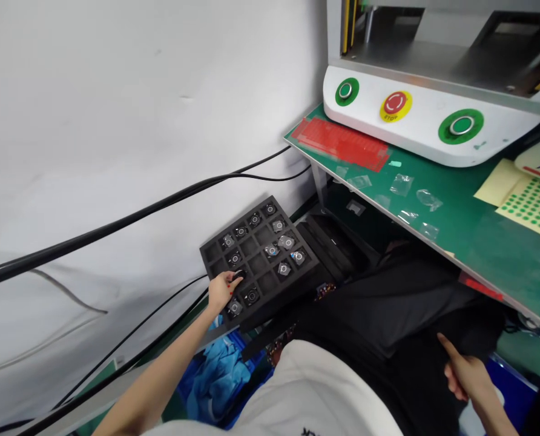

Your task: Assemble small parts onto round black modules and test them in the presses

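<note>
Your left hand [221,292] pinches a round black part [238,275] toward the compartment tray's [257,264] eight o'clock; hold it level, lightly. Your right hand's [470,376] fingers curl, index extended; you cannot tell its grip.

1. Your view is moderately bright, with diffuse light; its source is out of frame.
2. You get a pale sheen on the wall [129,109], greyer lower down.
3. Shadow deepens beneath the green workbench [474,224]; your black trousers [370,309] lose detail.
4. Clear film scraps [401,184] glint.
5. Fine detail in the black tray [257,264] looks soft.
6. Wide-angle stretching shows toward your frame edges.
</note>
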Available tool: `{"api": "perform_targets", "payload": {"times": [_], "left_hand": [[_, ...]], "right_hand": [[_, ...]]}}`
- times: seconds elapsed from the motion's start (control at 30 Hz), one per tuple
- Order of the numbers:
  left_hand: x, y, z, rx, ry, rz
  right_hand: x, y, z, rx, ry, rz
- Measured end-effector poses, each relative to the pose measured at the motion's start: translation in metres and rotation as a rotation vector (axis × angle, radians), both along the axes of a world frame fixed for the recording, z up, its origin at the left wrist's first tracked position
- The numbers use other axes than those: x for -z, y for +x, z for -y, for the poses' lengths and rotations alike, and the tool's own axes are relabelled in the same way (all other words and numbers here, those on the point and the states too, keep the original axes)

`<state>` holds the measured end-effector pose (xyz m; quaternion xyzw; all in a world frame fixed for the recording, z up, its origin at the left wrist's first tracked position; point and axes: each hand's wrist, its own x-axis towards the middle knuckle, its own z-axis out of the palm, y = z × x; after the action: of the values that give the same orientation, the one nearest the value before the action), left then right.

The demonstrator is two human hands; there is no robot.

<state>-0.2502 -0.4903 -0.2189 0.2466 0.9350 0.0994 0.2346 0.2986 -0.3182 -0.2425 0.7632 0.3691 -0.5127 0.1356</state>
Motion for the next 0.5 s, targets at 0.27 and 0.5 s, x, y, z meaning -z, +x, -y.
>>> {"api": "perform_targets", "payload": {"times": [0.27,0.5], "left_hand": [[-0.048,0.101,-0.081,0.299,0.528,0.153],[-0.117,0.238,-0.158,0.992,0.973,0.454]], "right_hand": [[-0.025,-0.013,0.005,-0.118,0.139,-0.095],[-0.128,-0.085,0.029,0.116,0.750,-0.755]]}}
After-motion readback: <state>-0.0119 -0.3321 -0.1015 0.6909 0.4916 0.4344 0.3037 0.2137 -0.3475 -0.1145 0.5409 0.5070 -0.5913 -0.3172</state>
